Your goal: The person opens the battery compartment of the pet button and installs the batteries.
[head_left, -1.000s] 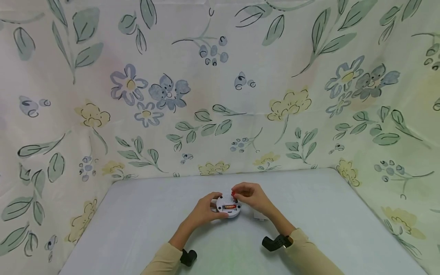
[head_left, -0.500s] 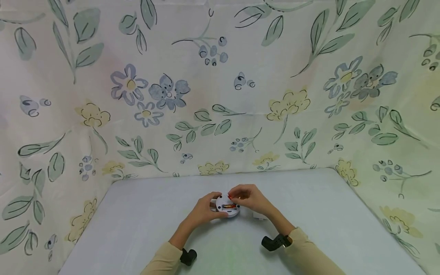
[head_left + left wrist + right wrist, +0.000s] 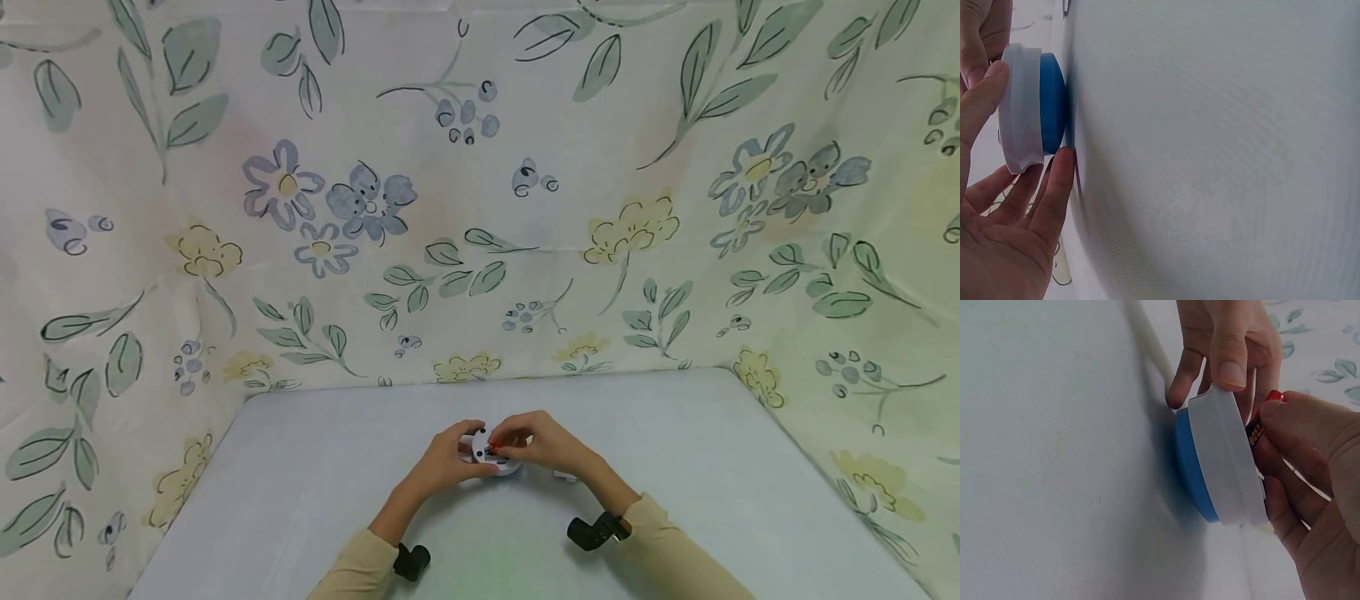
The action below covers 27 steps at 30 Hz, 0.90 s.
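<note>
A round white device (image 3: 1021, 112) with a blue face (image 3: 1052, 103) lies face down at the table's middle. Its underside carries small dark feet and a battery compartment, mostly covered by fingers in the head view. My left hand (image 3: 447, 458) grips its rim from the left, thumb on the near side and fingers round the far side. Over the compartment, my right hand (image 3: 546, 442) pinches a red and black battery (image 3: 1255, 432) between thumb and fingertips. The battery sits tilted against the device's underside; how deep its end is in the slot, I cannot tell.
A small white piece (image 3: 565, 477), perhaps the compartment's cover, lies on the table (image 3: 337, 467) under the right wrist. Behind and beside the table hangs a floral cloth (image 3: 480, 308). Each wrist wears a black camera.
My right hand has moved left and nearer me, bringing the battery from above the device's far right side down to the compartment. The left hand and device have stayed in place.
</note>
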### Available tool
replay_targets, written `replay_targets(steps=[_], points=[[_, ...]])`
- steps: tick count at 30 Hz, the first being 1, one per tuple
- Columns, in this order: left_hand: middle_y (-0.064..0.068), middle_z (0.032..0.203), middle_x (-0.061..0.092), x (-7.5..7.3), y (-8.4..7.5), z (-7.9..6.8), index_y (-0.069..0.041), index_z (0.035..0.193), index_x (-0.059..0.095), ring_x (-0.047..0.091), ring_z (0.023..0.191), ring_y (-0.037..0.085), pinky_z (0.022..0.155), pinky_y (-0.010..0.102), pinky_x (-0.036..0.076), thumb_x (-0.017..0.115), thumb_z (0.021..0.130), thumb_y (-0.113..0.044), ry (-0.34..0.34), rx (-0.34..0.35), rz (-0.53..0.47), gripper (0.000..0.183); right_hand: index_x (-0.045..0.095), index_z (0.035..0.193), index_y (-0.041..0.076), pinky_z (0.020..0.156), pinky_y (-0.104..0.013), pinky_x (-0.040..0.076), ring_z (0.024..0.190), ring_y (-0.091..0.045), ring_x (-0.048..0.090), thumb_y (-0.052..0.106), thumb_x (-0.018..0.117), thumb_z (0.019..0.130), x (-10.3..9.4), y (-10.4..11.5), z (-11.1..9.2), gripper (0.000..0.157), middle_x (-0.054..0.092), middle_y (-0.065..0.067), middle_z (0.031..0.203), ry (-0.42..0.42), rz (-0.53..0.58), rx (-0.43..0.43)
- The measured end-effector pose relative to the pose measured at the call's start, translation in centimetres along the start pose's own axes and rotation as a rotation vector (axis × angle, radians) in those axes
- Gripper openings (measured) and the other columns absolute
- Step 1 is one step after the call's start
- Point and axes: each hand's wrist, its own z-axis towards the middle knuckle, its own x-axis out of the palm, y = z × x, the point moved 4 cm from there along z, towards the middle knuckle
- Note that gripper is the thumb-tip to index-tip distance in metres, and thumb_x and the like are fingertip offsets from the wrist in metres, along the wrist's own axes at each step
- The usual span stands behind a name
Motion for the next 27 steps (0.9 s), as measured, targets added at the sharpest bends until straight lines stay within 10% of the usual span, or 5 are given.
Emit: replay_targets(steps=[16, 27], points=[[0.019, 0.14, 0.055, 0.0, 0.2, 0.1, 0.003, 0.141, 0.052, 0.066, 0.106, 0.032, 0.083, 0.041, 0.056, 0.087, 0.085, -0.025, -0.009, 0.013, -0.003, 0.072, 0.075, 0.111, 0.012, 0.07, -0.03, 0.055, 0.082, -0.013, 0.063, 0.008, 0.079, 0.09, 0.0, 0.2, -0.1, 0.021, 0.071, 0.004, 0.103, 0.014, -0.039, -0.053], [0.018, 0.141, 0.055, -0.1, 0.0, 0.0, 0.001, 0.143, 0.051, 0.065, 0.107, 0.032, 0.084, 0.042, 0.056, 0.086, 0.086, -0.028, 0.001, -0.008, 0.027, 0.073, 0.07, 0.128, 0.025, 0.105, -0.059, 0.036, 0.135, -0.027, 0.04, 0.021, 0.09, 0.08, -0.1, -0.6, -1.0, 0.051, 0.049, -0.009, 0.145, 0.091, -0.167, 0.065]])
